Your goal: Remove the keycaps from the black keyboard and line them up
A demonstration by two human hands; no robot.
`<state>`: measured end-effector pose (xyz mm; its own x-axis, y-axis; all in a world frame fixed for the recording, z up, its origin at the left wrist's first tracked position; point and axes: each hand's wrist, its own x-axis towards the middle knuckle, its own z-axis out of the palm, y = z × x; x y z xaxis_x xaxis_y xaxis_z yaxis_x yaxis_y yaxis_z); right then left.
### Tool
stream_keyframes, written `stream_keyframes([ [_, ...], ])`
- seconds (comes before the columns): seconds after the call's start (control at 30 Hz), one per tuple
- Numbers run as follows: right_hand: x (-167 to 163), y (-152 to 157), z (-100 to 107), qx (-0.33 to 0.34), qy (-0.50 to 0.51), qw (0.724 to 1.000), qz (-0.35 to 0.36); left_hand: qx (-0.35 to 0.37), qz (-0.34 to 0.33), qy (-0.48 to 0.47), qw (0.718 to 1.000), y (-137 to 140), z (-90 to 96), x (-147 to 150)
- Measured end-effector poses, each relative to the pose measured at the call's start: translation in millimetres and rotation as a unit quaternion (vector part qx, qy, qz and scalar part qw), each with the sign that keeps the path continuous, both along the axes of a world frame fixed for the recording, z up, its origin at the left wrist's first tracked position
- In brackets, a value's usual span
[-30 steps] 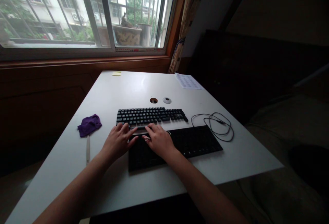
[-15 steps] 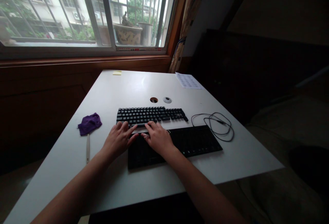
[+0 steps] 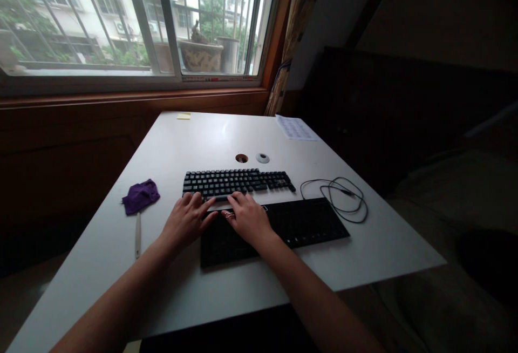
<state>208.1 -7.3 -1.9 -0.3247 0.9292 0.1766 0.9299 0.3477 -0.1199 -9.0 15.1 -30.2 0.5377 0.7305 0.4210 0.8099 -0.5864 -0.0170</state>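
Hardly any change over the last second: thumb tips sit a touch closer together, the right hand (image 3: pixel 249 217) has edged slightly left, and the left hand (image 3: pixel 186 218) stays put; I read this as fine adjusting in one spot, no fresh step. Both hands are relaxed with fingers parted, not fisted, index tips near either end of a long bar key (image 3: pixel 222 198); whether they press it or merely rest there, cannot tell. Bar key lies along the near edge of the block of dark keycaps (image 3: pixel 220 183), mid-worktop (image 3: pixel 218 131), just far of the black keyboard base (image 3: pixel 307 223). Block's long axis runs left to right, bar-key side toward the person, a separate cluster at the right end. Base lies flat, its long axis also left to right, right end angled slightly farther away; wrists and palms hide part of its left half. Cable (image 3: pixel 362 202) loops to its right; purple cloth (image 3: pixel 140 197) well left, pale stick (image 3: pixel 138 237) pointing near from it.
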Motion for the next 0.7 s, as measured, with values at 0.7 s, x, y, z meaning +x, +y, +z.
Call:
stream_keyframes([
  [0.7,3.4,-2.8,-4.4,0.02,0.034,0.999,-0.005,0.055,0.07,-0.157,0.984,13.5,20.8,-46.9],
])
